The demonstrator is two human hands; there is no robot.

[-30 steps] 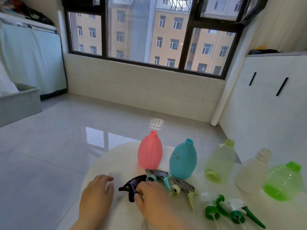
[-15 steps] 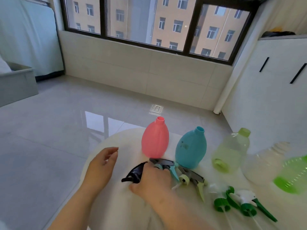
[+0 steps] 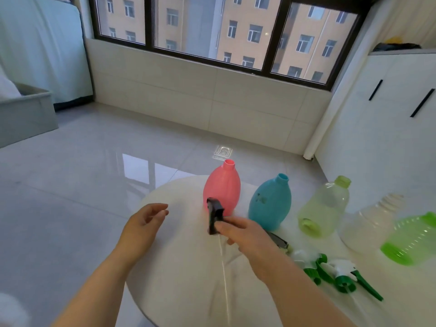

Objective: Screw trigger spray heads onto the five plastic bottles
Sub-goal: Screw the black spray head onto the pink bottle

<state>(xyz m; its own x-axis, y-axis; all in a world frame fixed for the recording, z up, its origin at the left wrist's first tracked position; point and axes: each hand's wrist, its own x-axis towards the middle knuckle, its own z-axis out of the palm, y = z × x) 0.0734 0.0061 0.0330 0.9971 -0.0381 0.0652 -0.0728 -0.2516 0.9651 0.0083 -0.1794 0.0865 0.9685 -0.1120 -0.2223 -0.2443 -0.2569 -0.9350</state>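
My right hand holds a black trigger spray head lifted off the round white table, its clear dip tube hanging down. The head hangs just in front of the upright pink bottle. My left hand hovers open to the left of it, holding nothing. To the right stand a blue bottle, a pale yellow-green bottle, a clear bottle and a bright green bottle, all without heads. More spray heads lie on the table: a grey one and green-and-white ones.
The table stands on a glossy tiled floor. A white cabinet rises at the right, close behind the bottles. A low tiled wall under a window is at the back. A grey bin sits at the left.
My right hand has lifted the black spray head off the table and turned it upright in front of the pink bottle. My left hand has risen and opened.
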